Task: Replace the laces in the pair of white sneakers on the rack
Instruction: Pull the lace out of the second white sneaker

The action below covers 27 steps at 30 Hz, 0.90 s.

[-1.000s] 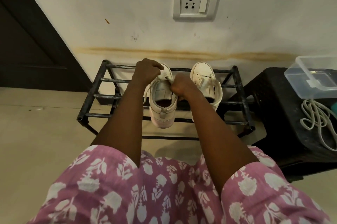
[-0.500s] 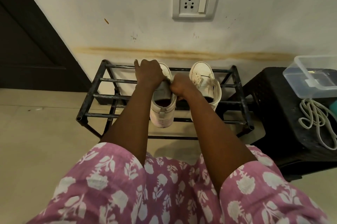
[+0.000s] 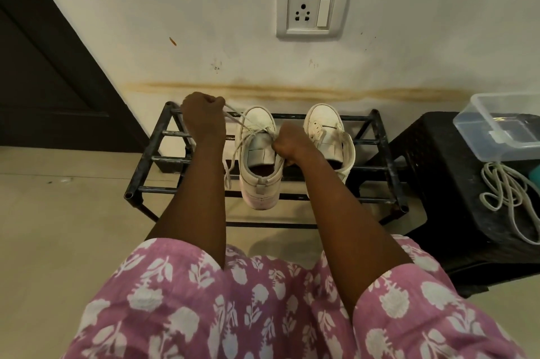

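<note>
- Fingers of the left hand (image 3: 204,116) curl into a fist round one end of the old lace (image 3: 233,117) and draw it taut, up and to the left of the eyelets.
- Fingers of the right hand (image 3: 287,143) are curled closed at the eyelet edge of the first sneaker (image 3: 260,183), bracing it. Whether they also pinch a strand of lace cannot be told.
- First sneaker: on the black rack (image 3: 146,160), toe to the wall, heel overhanging the front bar. A loose loop of lace hangs down its left side.
- Second sneaker (image 3: 323,122): just beside the first on the same rack, laced and untouched.
- Step in hand, as judged: unthreading the old lace from the first sneaker, so the task appears to be at an early stage.
- Good practice: free one crossing at a time, pulling along the line of the lace rather than across the eyelets. Brace the shoe firmly so that the overhanging heel does not tip off the bar, and feed slack from the hanging loop to avoid a jam.
- Coil of white cord (image 3: 496,195): on the black stool (image 3: 438,171) at the right, below a clear plastic box (image 3: 496,124). It is probably the replacement lace.
</note>
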Motion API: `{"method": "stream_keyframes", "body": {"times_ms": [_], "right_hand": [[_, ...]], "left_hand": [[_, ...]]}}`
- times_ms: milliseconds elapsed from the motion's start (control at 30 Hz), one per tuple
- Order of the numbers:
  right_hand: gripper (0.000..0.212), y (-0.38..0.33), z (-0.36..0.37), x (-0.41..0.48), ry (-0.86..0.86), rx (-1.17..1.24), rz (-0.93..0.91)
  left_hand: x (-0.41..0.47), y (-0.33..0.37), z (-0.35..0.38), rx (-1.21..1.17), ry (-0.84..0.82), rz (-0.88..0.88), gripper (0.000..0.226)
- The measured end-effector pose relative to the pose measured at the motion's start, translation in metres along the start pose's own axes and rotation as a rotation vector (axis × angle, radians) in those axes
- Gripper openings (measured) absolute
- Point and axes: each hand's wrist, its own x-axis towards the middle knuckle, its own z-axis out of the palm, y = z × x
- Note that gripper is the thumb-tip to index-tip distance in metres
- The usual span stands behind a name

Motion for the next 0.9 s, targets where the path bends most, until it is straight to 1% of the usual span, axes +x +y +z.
{"method": "stream_keyframes", "body": {"times_ms": [67, 133, 200, 300, 333, 400, 467, 567, 633, 800, 900], "right_hand": [[0.030, 0.000, 0.000, 0.000, 0.010, -0.007, -0.005], [0.030, 0.000, 0.000, 0.000, 0.012, -0.019, 0.001], [0.029, 0.000, 0.000, 0.000, 0.008, -0.029, 0.002], [0.026, -0.001, 0.000, 0.000, 0.013, -0.053, -0.018], [0.024, -0.001, 0.000, 0.000, 0.014, -0.058, -0.024], [0.023, 0.000, 0.000, 0.000, 0.016, -0.064, -0.023], [0.023, 0.000, 0.001, 0.000, 0.020, -0.067, -0.012], [0.024, 0.000, 0.001, 0.002, 0.015, -0.064, -0.001], [0.026, 0.000, 0.001, 0.002, 0.011, -0.058, 0.001], [0.029, -0.001, 0.000, 0.001, 0.009, -0.045, 0.002], [0.031, 0.000, 0.000, 0.000, 0.005, -0.030, 0.012]], "left_hand": [[0.002, -0.007, 0.002, 0.025, -0.027, -0.076, 0.025], [0.002, -0.009, 0.005, 0.070, -0.144, -0.064, 0.032], [0.000, -0.003, 0.009, 0.108, -0.273, 0.071, 0.038], [-0.012, 0.014, 0.018, 0.183, -0.516, 0.280, 0.039], [-0.017, 0.018, 0.022, 0.238, -0.582, 0.325, 0.038], [-0.026, 0.021, 0.030, 0.352, -0.645, 0.373, 0.033], [-0.028, 0.021, 0.036, 0.411, -0.634, 0.375, 0.031], [-0.025, 0.020, 0.038, 0.415, -0.551, 0.262, 0.034], [-0.025, 0.021, 0.037, 0.402, -0.510, 0.219, 0.035], [-0.025, 0.017, 0.031, 0.279, -0.388, 0.184, 0.023], [-0.019, 0.013, 0.020, 0.136, -0.259, 0.088, 0.021]]}}
